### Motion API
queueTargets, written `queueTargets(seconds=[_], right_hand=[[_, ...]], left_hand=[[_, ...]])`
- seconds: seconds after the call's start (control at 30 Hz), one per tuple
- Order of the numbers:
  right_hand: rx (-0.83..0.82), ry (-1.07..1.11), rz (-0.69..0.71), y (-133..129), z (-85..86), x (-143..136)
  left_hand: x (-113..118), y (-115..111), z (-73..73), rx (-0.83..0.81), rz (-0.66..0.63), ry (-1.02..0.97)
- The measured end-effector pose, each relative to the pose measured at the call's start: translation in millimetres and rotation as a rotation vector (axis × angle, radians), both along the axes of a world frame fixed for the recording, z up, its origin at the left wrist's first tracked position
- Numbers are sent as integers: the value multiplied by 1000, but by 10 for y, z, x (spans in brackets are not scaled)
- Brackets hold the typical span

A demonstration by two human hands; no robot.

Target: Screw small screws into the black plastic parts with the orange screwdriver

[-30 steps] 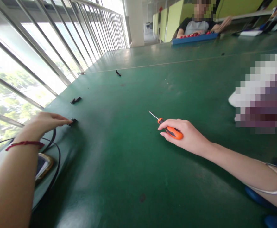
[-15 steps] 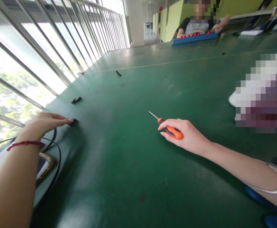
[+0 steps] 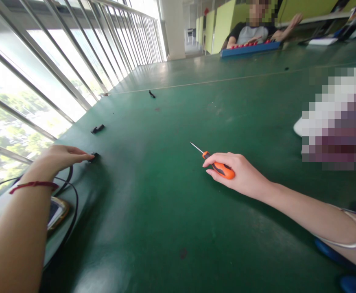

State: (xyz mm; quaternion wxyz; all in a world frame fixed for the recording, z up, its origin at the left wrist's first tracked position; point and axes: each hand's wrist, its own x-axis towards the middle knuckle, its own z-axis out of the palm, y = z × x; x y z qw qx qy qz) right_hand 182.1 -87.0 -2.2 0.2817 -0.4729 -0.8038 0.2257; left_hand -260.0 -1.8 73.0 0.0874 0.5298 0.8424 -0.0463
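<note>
My right hand point(image 3: 237, 173) is closed around the orange and black handle of a screwdriver point(image 3: 225, 170), low over the green table point(image 3: 153, 195). The thin metal shaft points away to the upper left. At the left side, my left hand point(image 3: 63, 158) has its fingertips pressed on a small black part point(image 3: 95, 157) at the table. The fingers partly cover that part, so its kind does not show. A second small black piece point(image 3: 97, 129) lies a little beyond the left hand.
Metal railings point(image 3: 74, 53) run along the table's left edge. A phone point(image 3: 57, 213) and black cables point(image 3: 76, 203) lie beneath my left forearm. Another black piece point(image 3: 152, 94) rests farther back. A person point(image 3: 254, 32) sits behind a blue tray point(image 3: 251, 49) at the far end.
My hands, the screwdriver and the small black parts stay practically where they were. The person at the far end has raised one hand a little.
</note>
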Motion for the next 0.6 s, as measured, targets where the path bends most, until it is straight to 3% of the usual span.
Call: queueTargets(seconds=[0.4, 0.6], right_hand=[[5, 1, 6, -4, 2, 4], [19, 0, 9, 1, -2, 1]], left_hand=[[-121, 38, -93, 55, -42, -55], [-44, 13, -73, 122, 19, -81]])
